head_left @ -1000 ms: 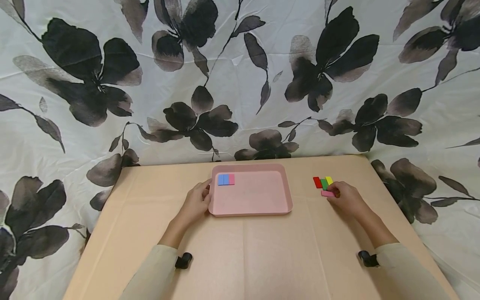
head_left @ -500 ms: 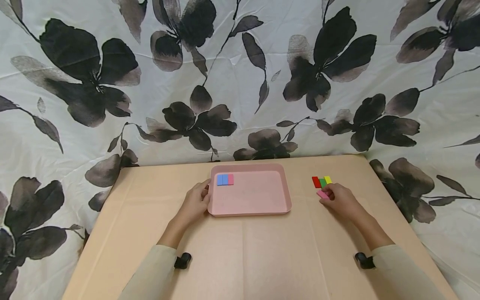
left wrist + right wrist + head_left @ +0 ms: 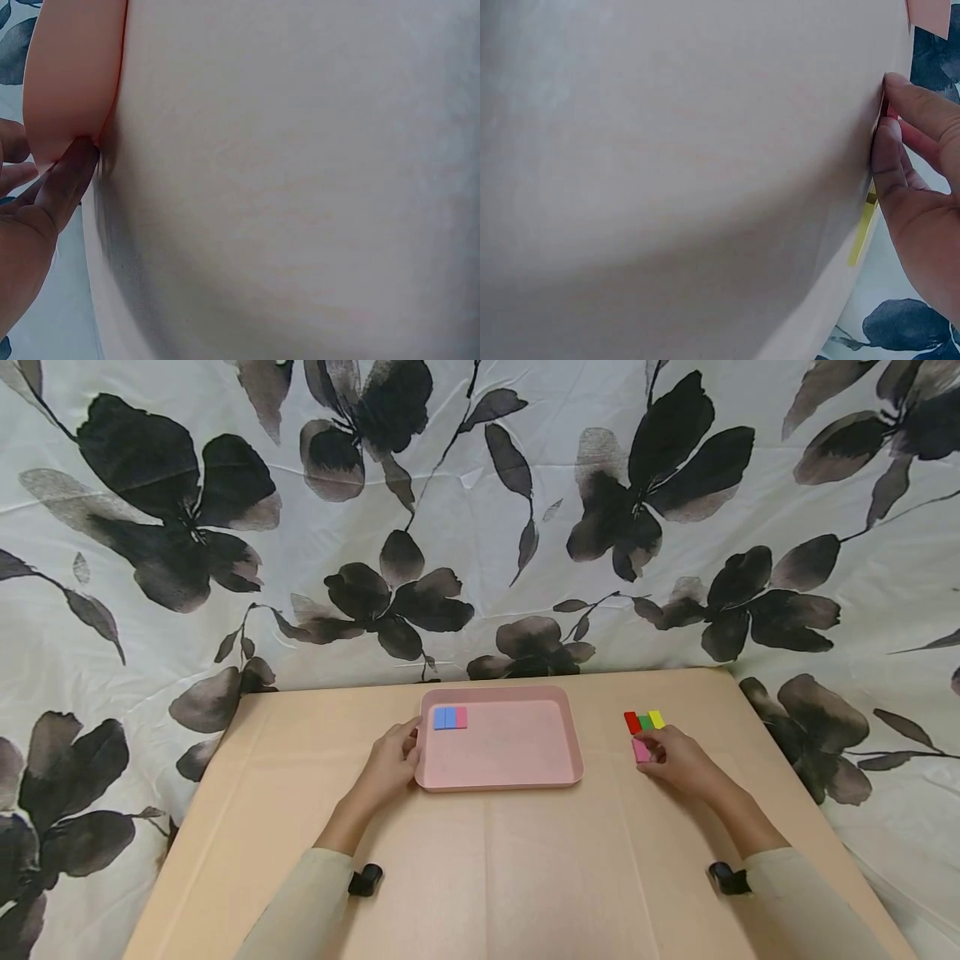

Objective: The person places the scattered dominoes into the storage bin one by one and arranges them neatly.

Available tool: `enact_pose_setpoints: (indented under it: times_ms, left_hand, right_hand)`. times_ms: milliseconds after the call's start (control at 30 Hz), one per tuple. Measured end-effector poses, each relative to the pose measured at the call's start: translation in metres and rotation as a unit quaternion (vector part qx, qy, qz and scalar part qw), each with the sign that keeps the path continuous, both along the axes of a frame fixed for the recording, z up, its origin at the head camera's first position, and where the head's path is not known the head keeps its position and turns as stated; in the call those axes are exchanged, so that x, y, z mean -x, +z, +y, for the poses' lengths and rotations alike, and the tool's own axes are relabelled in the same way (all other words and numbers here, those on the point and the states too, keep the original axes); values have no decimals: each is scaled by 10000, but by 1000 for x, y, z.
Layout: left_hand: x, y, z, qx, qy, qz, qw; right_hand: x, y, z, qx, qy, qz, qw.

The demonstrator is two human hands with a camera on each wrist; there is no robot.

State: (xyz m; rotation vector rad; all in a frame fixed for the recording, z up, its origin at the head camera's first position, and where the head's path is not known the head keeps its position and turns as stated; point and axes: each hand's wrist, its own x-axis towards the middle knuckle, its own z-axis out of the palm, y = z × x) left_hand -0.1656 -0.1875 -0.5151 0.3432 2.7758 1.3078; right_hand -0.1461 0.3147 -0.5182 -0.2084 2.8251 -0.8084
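"What is backed by the floral cloth (image 3: 480, 527)?"
"A counter (image 3: 495, 877), on which a pink tray (image 3: 498, 758) is set."
"How are the grips placed?"
"The tray's left edge is held by the left grip (image 3: 392, 762), bent round it. By the right grip (image 3: 677, 758), nearly closed, a magenta tile (image 3: 641, 752) is pinched near the counter."
"And the other tiles?"
"A red tile (image 3: 632, 722), green tile (image 3: 645, 722) and yellow tile (image 3: 656, 718) are clustered just beyond; two blue tiles (image 3: 438, 718) and a pink tile (image 3: 461, 717) are lined up inside the tray."

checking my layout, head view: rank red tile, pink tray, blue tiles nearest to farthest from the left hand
1. Pink tray, gripped by the left hand
2. Blue tiles, inside the tray, far left
3. Red tile, right of the tray
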Motion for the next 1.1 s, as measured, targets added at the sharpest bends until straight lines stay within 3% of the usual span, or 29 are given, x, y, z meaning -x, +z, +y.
enact_pose_setpoints:
  times_ms: [733,1100]
  left_hand:
    - [2,-2,-2,12,1,87,10000]
    - [1,-2,-1,5,-19,139,9999]
  right_hand:
    - [-1,3,-7,377,-166,37,9991]
    - [6,20,-36,258,88,728,9970]
